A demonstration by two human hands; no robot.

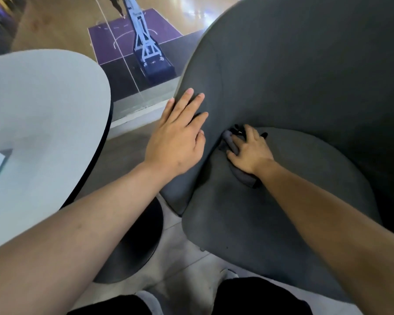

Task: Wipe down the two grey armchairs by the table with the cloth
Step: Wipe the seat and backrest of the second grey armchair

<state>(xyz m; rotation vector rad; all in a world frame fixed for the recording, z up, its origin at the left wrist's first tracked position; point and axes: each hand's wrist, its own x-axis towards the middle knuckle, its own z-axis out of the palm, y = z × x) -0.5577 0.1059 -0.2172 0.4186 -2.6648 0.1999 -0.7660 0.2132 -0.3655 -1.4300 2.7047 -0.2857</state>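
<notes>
The left hand point(176, 137) lies flat and open on the left side wall of the grey armchair point(305, 71), fingers spread. The right hand point(250, 151) presses a dark grey cloth point(245, 177) into the crease between seat cushion and backrest, fingers curled over it. A round white desk point(43, 114) stands just beside the armchair.

Left hand point(178, 142) lay flat, fingers spread, on the side wing of the grey armchair point(305, 71). Right hand point(248, 151) pressed a dark grey cloth point(245, 177) into the crease where seat cushion point(282, 223) met backrest. Round white table point(43, 105) stood just beside the chair, at left.
</notes>
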